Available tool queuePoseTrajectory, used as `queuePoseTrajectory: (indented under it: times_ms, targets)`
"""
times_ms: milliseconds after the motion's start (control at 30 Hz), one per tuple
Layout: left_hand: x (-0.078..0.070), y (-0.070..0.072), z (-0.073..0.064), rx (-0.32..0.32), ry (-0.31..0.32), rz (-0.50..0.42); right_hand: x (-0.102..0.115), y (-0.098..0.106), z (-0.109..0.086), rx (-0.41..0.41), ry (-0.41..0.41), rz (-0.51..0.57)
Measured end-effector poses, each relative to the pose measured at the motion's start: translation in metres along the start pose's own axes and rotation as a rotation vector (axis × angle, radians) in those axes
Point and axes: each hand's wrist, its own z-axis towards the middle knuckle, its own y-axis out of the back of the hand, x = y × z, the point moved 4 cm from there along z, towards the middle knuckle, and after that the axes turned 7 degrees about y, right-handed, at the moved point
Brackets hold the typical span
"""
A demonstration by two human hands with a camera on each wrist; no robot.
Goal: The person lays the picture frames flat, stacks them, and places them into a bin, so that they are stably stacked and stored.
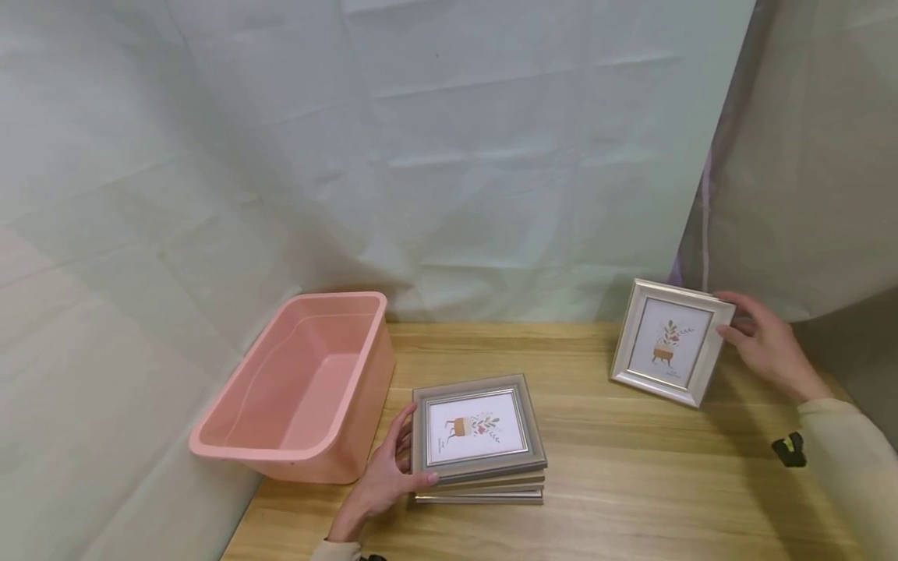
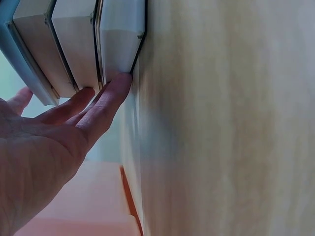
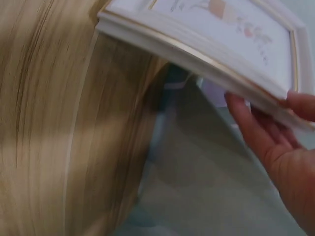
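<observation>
My right hand (image 1: 765,343) pinches the upper right edge of a silvery-white picture frame (image 1: 627,343), thumb in front and fingers behind. The frame is tilted upright at the table's back right, its picture of a plant in a footed pot facing me. In the right wrist view, the hand (image 3: 290,162) grips one end of the white frame (image 3: 162,37). My left hand (image 1: 382,475) touches the left side and near left corner of a stack of picture frames (image 1: 484,471), a grey one on top. In the left wrist view, nearly straight fingers (image 2: 106,105) rest along the stacked edges (image 2: 74,44).
An empty pink plastic tub (image 1: 382,374) stands on the left, close beside the stack. The wooden table (image 1: 582,483) runs back to a pale hanging cloth (image 1: 491,195). Cloth also hangs along both sides. A small black buckle-like piece (image 1: 790,449) is at the right sleeve.
</observation>
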Motion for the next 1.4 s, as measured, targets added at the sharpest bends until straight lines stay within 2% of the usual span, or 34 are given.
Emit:
queuePoseTrajectory:
  times_ms: [267, 433, 633, 867, 1067, 1267, 1400]
  targets:
    - [-0.001, 0.001, 0.002, 0.008, -0.005, 0.008, -0.009, 0.001, 0.004, 0.071, -0.005, 0.165]
    - [0.000, 0.002, 0.004, 0.018, -0.014, 0.001, -0.008, 0.002, 0.003, 0.060, -0.030, 0.228]
    - [0.003, 0.003, 0.007, 0.013, -0.023, 0.011, -0.006, -0.005, -0.001, -0.005, -0.034, 0.267]
    - [0.004, 0.003, 0.006, 0.002, -0.023, 0.048, 0.004, -0.014, -0.009, -0.096, -0.061, 0.181]
    - [0.001, 0.003, 0.009, 0.006, -0.026, 0.035, 0.016, -0.018, -0.012, -0.205, -0.077, 0.291]
    - [-0.001, 0.001, 0.013, 0.016, -0.027, 0.017, 0.032, -0.028, -0.019, -0.285, -0.100, 0.300]
    - [0.001, 0.000, 0.013, 0.015, -0.029, 0.013, 0.045, -0.035, -0.024, -0.333, -0.111, 0.343]
